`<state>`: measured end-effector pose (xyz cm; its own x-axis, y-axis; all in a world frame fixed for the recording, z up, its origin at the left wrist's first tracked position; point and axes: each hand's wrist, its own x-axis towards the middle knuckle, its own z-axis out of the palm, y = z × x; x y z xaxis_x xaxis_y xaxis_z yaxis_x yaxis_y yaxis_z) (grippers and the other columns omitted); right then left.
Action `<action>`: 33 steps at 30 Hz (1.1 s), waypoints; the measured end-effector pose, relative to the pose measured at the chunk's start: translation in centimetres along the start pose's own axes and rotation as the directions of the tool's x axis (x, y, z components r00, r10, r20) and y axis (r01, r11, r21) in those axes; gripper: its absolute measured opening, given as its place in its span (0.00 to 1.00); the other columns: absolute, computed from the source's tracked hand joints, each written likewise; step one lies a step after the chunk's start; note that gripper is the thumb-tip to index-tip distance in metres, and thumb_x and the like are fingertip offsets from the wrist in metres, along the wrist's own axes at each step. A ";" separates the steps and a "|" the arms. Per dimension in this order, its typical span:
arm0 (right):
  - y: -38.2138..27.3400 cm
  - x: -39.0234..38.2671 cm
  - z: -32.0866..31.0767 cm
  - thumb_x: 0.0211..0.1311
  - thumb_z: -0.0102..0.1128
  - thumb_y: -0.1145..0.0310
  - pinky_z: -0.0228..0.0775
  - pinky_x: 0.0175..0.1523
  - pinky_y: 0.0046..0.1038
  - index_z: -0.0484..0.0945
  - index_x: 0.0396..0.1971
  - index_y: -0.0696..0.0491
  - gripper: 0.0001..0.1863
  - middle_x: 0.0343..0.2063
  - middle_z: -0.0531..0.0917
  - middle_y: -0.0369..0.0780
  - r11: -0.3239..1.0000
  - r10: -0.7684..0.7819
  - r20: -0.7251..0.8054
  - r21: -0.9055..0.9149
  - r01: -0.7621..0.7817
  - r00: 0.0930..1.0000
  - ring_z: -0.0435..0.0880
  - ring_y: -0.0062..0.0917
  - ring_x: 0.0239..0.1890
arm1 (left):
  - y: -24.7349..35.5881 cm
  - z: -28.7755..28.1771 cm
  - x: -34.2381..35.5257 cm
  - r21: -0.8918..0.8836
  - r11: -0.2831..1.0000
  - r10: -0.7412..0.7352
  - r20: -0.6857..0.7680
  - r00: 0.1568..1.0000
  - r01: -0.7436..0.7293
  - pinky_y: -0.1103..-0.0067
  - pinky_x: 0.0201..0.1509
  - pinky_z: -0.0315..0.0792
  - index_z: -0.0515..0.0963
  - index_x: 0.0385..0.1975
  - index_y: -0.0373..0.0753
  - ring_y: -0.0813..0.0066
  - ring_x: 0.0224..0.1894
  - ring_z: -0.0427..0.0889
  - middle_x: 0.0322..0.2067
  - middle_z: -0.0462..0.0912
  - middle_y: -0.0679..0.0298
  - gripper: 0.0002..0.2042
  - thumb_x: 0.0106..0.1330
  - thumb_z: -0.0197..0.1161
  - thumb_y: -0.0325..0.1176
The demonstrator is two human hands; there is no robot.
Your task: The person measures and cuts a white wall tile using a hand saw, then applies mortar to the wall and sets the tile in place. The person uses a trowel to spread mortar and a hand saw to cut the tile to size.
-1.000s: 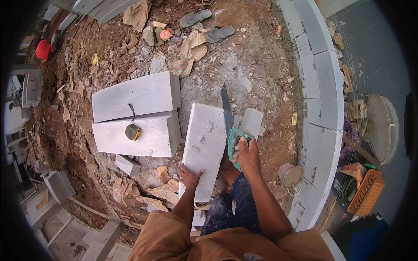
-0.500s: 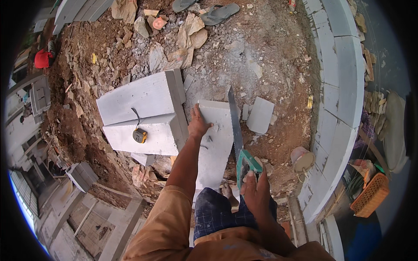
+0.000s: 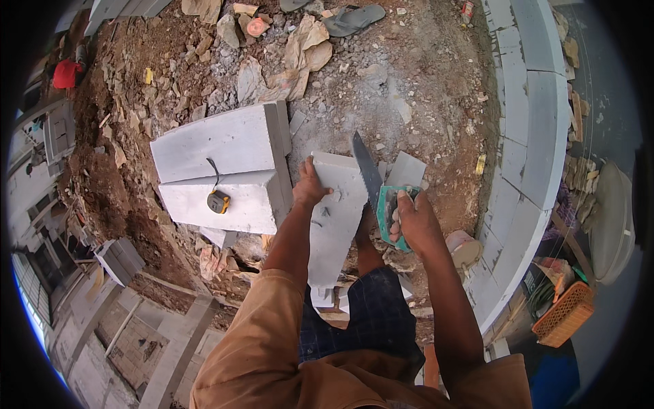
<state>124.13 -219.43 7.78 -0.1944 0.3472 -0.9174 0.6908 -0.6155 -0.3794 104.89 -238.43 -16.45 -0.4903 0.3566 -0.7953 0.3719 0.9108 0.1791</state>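
My left hand (image 3: 310, 183) grips the upper left edge of a long white block (image 3: 335, 225), fingers curled over its side. My right hand (image 3: 415, 218) is closed round the green handle (image 3: 387, 230) of a hand saw, whose dark blade (image 3: 363, 163) runs along the block's right side near its far end. A small pale block piece (image 3: 407, 165) lies just right of the blade. Left of my left hand, two long white blocks (image 3: 204, 138) lie side by side, with a yellow-and-black tape measure (image 3: 218, 201) on the nearer one. My leg shows beside the block, under the saw.
Rubble and torn paper (image 3: 303, 51) cover the ground ahead, with grey sandals (image 3: 354, 20). A low block wall (image 3: 531, 136) curves along the right, with a bucket (image 3: 463, 251) and an orange crate (image 3: 564, 312). A red item (image 3: 67, 73) lies far left.
My left hand has moved from the block's near part to its far upper edge. The saw in my right hand first dropped nearer my body, then rose again along the block.
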 end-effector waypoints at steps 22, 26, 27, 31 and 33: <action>-3.6 -1.2 0.7 0.77 0.44 0.55 0.71 0.24 0.27 0.73 0.36 0.56 0.18 0.23 0.76 0.36 0.988 0.085 -0.029 -0.124 -0.088 0.996 0.75 0.23 0.18 | -0.6 -2.0 -0.4 -0.044 0.999 0.008 0.121 0.993 -0.002 0.57 0.55 0.78 0.37 0.75 0.56 0.47 0.53 0.82 0.61 0.69 0.47 0.62 0.46 0.82 0.42; -6.5 -3.2 -0.5 0.78 0.43 0.57 0.71 0.22 0.24 0.72 0.35 0.55 0.17 0.22 0.76 0.35 0.977 0.148 -0.023 -0.154 -0.149 0.989 0.74 0.22 0.17 | -1.5 -0.6 -1.1 -0.057 0.998 0.032 0.098 0.995 -0.027 0.58 0.52 0.79 0.39 0.75 0.55 0.45 0.49 0.84 0.59 0.70 0.47 0.61 0.46 0.82 0.41; -5.8 0.7 1.4 0.79 0.40 0.55 0.70 0.18 0.22 0.74 0.34 0.55 0.20 0.17 0.73 0.33 0.984 0.148 -0.084 -0.090 -0.156 0.985 0.71 0.17 0.14 | -1.4 -0.7 -0.9 -0.048 0.998 0.041 0.104 0.994 -0.036 0.58 0.52 0.79 0.39 0.75 0.55 0.45 0.49 0.84 0.59 0.70 0.47 0.61 0.46 0.82 0.41; -5.3 5.0 2.5 0.78 0.43 0.55 0.70 0.18 0.23 0.74 0.36 0.55 0.19 0.17 0.74 0.34 0.985 0.142 -0.008 -0.101 -0.142 0.990 0.71 0.17 0.14 | -1.6 -1.8 0.3 -0.035 0.998 0.047 0.100 0.994 -0.044 0.58 0.52 0.79 0.38 0.75 0.56 0.46 0.50 0.84 0.60 0.69 0.47 0.62 0.45 0.82 0.41; -4.4 -1.1 0.5 0.78 0.44 0.55 0.70 0.18 0.24 0.74 0.36 0.55 0.19 0.17 0.74 0.34 0.990 0.140 -0.042 -0.024 -0.141 0.989 0.71 0.18 0.14 | -1.7 -1.3 -0.1 -0.076 0.997 0.038 0.107 0.994 -0.029 0.58 0.52 0.79 0.38 0.75 0.56 0.46 0.51 0.84 0.60 0.69 0.46 0.62 0.45 0.82 0.42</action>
<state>120.91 -217.47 10.43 -0.0661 0.2874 -0.9555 0.7280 -0.6410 -0.2432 103.29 -239.75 -15.91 -0.3886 0.3662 -0.8455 0.3251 0.9131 0.2461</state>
